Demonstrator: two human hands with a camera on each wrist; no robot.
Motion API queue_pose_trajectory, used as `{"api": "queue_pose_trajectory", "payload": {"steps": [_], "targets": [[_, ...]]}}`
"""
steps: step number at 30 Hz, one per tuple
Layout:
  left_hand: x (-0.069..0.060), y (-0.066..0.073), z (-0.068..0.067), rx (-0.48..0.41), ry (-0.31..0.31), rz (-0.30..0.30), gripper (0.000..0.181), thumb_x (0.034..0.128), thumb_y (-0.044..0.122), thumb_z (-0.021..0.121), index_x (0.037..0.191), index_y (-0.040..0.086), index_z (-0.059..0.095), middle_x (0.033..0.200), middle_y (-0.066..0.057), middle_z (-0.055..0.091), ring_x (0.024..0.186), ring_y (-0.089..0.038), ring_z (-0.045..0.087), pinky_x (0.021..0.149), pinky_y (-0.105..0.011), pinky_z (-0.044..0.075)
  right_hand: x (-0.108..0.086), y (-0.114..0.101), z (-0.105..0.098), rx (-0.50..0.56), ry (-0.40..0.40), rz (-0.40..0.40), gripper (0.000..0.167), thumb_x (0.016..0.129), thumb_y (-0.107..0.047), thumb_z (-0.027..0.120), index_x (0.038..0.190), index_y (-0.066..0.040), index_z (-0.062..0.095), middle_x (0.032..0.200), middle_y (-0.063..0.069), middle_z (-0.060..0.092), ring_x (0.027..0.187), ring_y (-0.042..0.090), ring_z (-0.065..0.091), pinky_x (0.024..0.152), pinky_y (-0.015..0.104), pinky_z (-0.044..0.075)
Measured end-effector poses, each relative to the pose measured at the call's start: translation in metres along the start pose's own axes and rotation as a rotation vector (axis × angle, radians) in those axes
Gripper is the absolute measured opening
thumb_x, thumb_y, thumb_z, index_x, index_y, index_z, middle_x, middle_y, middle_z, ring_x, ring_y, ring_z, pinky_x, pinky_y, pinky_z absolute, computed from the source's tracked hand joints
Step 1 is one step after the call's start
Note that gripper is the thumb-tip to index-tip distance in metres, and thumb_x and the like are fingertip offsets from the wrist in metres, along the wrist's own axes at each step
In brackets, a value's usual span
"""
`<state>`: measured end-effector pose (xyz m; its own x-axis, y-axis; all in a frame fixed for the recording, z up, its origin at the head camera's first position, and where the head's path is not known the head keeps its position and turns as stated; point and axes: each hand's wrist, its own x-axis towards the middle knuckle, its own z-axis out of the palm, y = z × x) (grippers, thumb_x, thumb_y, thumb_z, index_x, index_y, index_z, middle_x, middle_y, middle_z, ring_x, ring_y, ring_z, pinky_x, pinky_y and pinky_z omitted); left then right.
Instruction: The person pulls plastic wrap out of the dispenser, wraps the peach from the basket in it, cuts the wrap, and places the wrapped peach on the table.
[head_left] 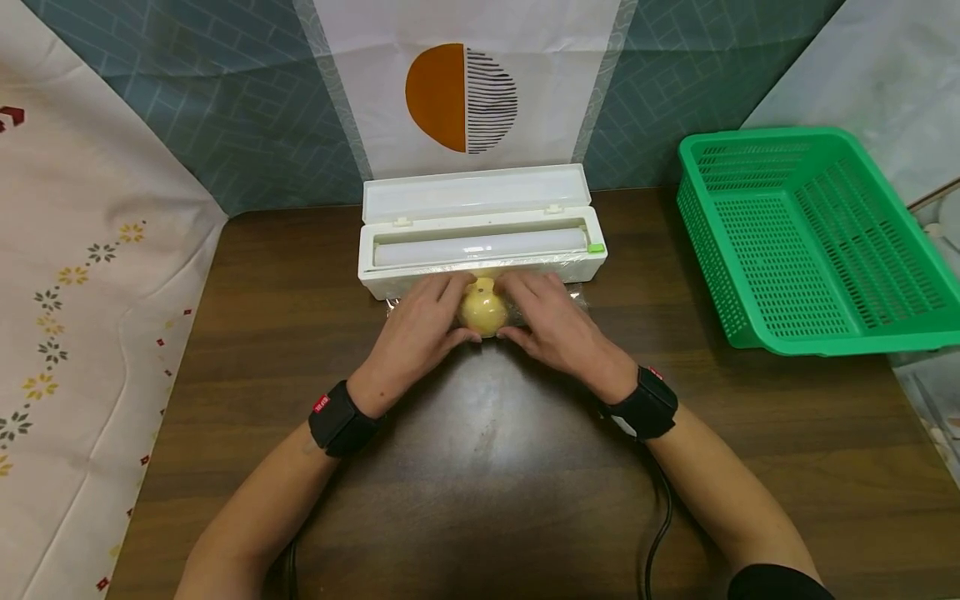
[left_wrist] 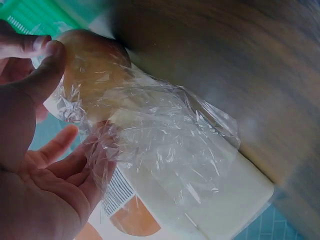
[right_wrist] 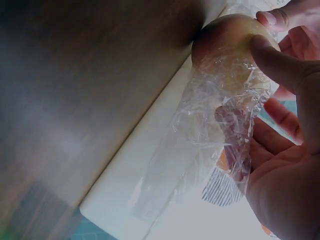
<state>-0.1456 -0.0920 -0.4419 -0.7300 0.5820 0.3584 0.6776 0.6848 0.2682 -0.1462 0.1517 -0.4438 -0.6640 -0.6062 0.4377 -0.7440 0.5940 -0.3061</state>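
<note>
Fruit (head_left: 483,310), round and yellow, sits near the middle of the counter's (head_left: 480,492) far edge, just in front of the white box (head_left: 377,286); whether its underside touches wood, we cannot tell. Our left hand (head_left: 423,321) and right hand (head_left: 553,323) hold it from either side, thumbs on its near face and fingers curved round behind, amid clear film (left_wrist: 172,137) that covers part of the skin and spreads loose both ways. We judge the fruit firm, fairly light and easily rolled, its smooth skin liable to bruise, so a gentle hold at its widest sides should serve best. The film looks thin, limp and clingy; we would take it by its loose outer edges, as hard tugging could tear it.
</note>
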Motion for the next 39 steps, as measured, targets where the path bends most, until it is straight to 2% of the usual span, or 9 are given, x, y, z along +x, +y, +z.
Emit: {"api": "queue_pose_trajectory", "payload": {"steps": [4, 8, 14, 21, 26, 29, 34, 39], "targets": [[-0.0009, -0.0001, 0.0000, -0.032, 0.012, 0.018, 0.071, 0.0829, 0.032, 0.089, 0.139, 0.006, 0.055, 0.134, -0.017, 0.063, 0.125, -0.036, 0.060, 0.105, -0.049, 0.051, 0.0011, -0.0002, 0.0008, 0.000, 0.014, -0.005, 0.057, 0.082, -0.019, 0.094, 0.126, -0.005, 0.061, 0.125, 0.012, 0.066, 0.121, 0.031, 0.063, 0.093, 0.050, 0.046], [-0.0024, -0.0014, 0.0009, -0.061, 0.017, 0.041, 0.064, 0.0852, 0.030, 0.087, 0.138, 0.010, 0.056, 0.135, -0.015, 0.063, 0.127, -0.034, 0.060, 0.101, -0.048, 0.053, 0.0004, 0.0003, 0.0009, 0.001, 0.012, 0.005, 0.057, 0.084, -0.022, 0.091, 0.128, -0.003, 0.061, 0.125, 0.014, 0.066, 0.122, 0.033, 0.063, 0.092, 0.051, 0.045], [-0.0020, -0.0042, 0.0018, -0.062, -0.002, 0.039, 0.061, 0.0901, 0.032, 0.084, 0.140, 0.012, 0.056, 0.135, -0.014, 0.063, 0.128, -0.031, 0.060, 0.097, -0.046, 0.055, 0.0002, 0.0032, 0.0002, -0.004, -0.005, -0.001, 0.052, 0.089, -0.026, 0.085, 0.126, -0.002, 0.059, 0.120, 0.013, 0.065, 0.118, 0.033, 0.064, 0.087, 0.048, 0.044], [-0.0023, -0.0053, 0.0029, -0.042, -0.046, 0.037, 0.081, 0.0790, 0.042, 0.095, 0.145, 0.018, 0.055, 0.133, -0.011, 0.061, 0.125, -0.030, 0.059, 0.101, -0.048, 0.053, 0.0002, 0.0039, -0.0009, 0.006, -0.015, 0.003, 0.051, 0.088, -0.028, 0.085, 0.124, -0.005, 0.058, 0.117, 0.012, 0.066, 0.115, 0.033, 0.064, 0.087, 0.049, 0.044], [-0.0012, -0.0053, 0.0035, -0.032, -0.048, 0.033, 0.076, 0.0826, 0.036, 0.093, 0.146, 0.019, 0.055, 0.132, -0.013, 0.062, 0.124, -0.032, 0.060, 0.096, -0.049, 0.055, 0.0000, 0.0046, -0.0005, -0.002, -0.024, 0.008, 0.050, 0.090, -0.030, 0.083, 0.124, -0.005, 0.058, 0.117, 0.013, 0.066, 0.115, 0.034, 0.064, 0.088, 0.050, 0.045], [-0.0007, -0.0062, 0.0036, -0.041, -0.048, 0.029, 0.073, 0.0843, 0.035, 0.092, 0.145, 0.017, 0.057, 0.131, -0.013, 0.064, 0.123, -0.032, 0.061, 0.098, -0.048, 0.054, -0.0001, 0.0046, 0.0006, -0.002, -0.030, 0.019, 0.049, 0.093, -0.029, 0.082, 0.127, -0.004, 0.058, 0.121, 0.014, 0.066, 0.119, 0.035, 0.063, 0.091, 0.051, 0.045], [0.0004, -0.0086, 0.0036, -0.077, -0.048, 0.012, 0.074, 0.0837, 0.035, 0.093, 0.146, 0.016, 0.057, 0.133, -0.011, 0.064, 0.125, -0.030, 0.062, 0.102, -0.047, 0.053, -0.0017, 0.0037, 0.0018, -0.009, -0.010, 0.025, 0.051, 0.096, -0.027, 0.081, 0.135, -0.001, 0.061, 0.138, 0.019, 0.061, 0.131, 0.036, 0.057, 0.096, 0.055, 0.045], [0.0013, -0.0097, 0.0021, -0.103, -0.039, 0.012, 0.076, 0.0840, 0.035, 0.093, 0.147, 0.016, 0.056, 0.135, -0.010, 0.064, 0.127, -0.030, 0.061, 0.105, -0.046, 0.052, -0.0014, 0.0025, -0.0007, -0.007, 0.015, 0.026, 0.056, 0.095, -0.025, 0.082, 0.142, -0.004, 0.059, 0.142, 0.014, 0.061, 0.135, 0.032, 0.055, 0.096, 0.053, 0.044]]}}
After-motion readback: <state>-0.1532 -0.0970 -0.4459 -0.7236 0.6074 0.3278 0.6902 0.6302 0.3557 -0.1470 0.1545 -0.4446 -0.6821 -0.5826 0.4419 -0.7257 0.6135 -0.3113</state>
